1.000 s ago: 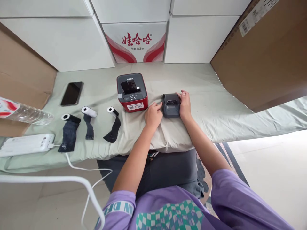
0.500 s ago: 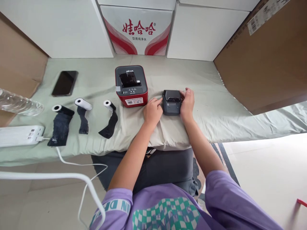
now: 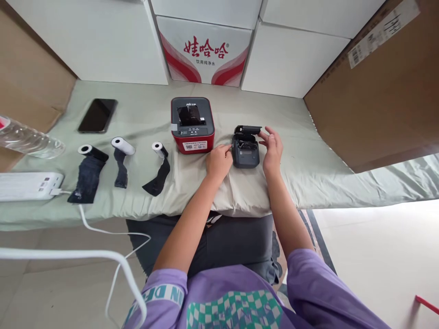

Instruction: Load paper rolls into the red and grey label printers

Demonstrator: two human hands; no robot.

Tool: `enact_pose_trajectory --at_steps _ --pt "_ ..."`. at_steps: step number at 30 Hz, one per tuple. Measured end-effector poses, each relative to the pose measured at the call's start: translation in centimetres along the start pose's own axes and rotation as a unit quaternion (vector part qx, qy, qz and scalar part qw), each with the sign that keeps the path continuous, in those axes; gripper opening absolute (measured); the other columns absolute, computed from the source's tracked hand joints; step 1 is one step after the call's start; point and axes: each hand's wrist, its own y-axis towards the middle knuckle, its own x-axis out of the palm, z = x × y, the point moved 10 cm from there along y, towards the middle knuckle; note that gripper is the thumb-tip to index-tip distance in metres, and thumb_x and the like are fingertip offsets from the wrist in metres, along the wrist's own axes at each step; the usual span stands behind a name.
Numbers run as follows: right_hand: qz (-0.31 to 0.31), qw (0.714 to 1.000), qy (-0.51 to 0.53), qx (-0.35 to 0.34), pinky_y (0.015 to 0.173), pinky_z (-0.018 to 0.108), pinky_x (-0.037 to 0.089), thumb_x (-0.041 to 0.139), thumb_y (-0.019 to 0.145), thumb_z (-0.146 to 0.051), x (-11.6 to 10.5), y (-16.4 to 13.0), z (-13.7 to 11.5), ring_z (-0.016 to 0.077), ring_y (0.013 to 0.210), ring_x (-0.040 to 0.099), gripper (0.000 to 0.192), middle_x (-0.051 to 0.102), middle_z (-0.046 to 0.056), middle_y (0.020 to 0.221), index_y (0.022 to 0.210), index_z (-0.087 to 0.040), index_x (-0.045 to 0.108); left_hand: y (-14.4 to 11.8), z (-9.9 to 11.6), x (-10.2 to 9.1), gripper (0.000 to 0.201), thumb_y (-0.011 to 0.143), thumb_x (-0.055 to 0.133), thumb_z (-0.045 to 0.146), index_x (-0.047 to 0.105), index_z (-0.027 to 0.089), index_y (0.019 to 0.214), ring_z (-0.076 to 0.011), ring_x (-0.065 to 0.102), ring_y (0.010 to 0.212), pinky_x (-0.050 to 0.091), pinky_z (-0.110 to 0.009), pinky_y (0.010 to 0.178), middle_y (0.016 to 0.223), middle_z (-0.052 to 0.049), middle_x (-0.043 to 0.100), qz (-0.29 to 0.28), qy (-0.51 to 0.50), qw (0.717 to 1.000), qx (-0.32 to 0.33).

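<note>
A small dark grey portable printer (image 3: 246,157) sits on the cloth with its lid (image 3: 247,130) raised, so its inside shows. The stretched index finger of my left hand (image 3: 220,161) touches the printer's left side; the other fingers are curled in. My right hand (image 3: 273,152) is at the right of the printer, fingers apart, its fingertips by the lid's right edge. Close by on the left stands a larger red and dark grey printer (image 3: 195,144), a piece of black film lying on its top. I cannot make out whether a roll is inside the small printer.
Several small rolls, including a white roll (image 3: 125,145), lie left with dark strips unrolled. Beyond are a phone (image 3: 98,115), a plastic bottle (image 3: 30,139) and a white power bank (image 3: 29,186) with a cable. White boxes (image 3: 209,50) line the back; a cardboard box (image 3: 384,100) stands right.
The small printer's lid has swung up and stands open. My right hand has moved off the printer's right side, its fingers spreading. My left hand stays at the left side.
</note>
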Motion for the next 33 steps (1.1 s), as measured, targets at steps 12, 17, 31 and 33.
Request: enact_pose_trajectory --at_steps 12,17,31,33 --pt "-0.074 0.986 -0.145 -0.036 0.108 0.047 0.055 0.045 0.103 -0.045 1.6 0.0 -1.7 0.0279 0.129 0.065 0.04 0.074 0.013 0.129 0.12 -0.025 0.076 0.0 0.3 -0.1 0.045 0.1 0.05 0.014 0.078 0.025 0.134 -0.0247 0.072 0.121 0.057 -0.033 0.103 0.134 -0.003 0.077 0.003 -0.014 1.0 0.001" --pt "-0.175 0.919 -0.352 -0.01 0.107 0.051 0.053 0.064 0.089 -0.026 2.3 2.6 -1.2 0.033 0.119 0.057 0.026 0.062 0.014 0.113 0.103 -0.024 0.086 0.1 0.3 -0.1 0.044 0.101 0.051 0.014 0.079 0.026 0.133 -0.0243 0.073 0.117 0.058 -0.033 0.1 0.132 -0.003 0.078 -0.002 -0.012 1.0 0.0" --pt "-0.288 0.914 -0.284 -0.014 0.091 0.05 0.059 0.092 0.073 -0.029 3.7 7.0 -2.9 0.0273 0.096 0.069 0.025 0.069 0.015 0.11 0.092 -0.019 0.077 0.6 0.0 0.1 0.043 0.101 0.052 0.016 0.08 0.029 0.13 -0.0256 0.073 0.118 0.059 -0.034 0.096 0.132 -0.002 0.078 0.0 -0.014 1.0 -0.002" --pt "-0.264 0.95 -0.167 0.007 0.085 0.05 0.059 0.091 0.076 -0.046 2.5 6.9 -5.3 0.0268 0.092 0.071 0.033 0.072 0.012 0.104 0.093 -0.025 0.072 0.6 0.1 0.2 0.043 0.1 0.051 0.016 0.08 0.029 0.129 -0.0255 0.073 0.118 0.059 -0.035 0.097 0.131 -0.002 0.078 -0.002 -0.016 1.0 -0.001"
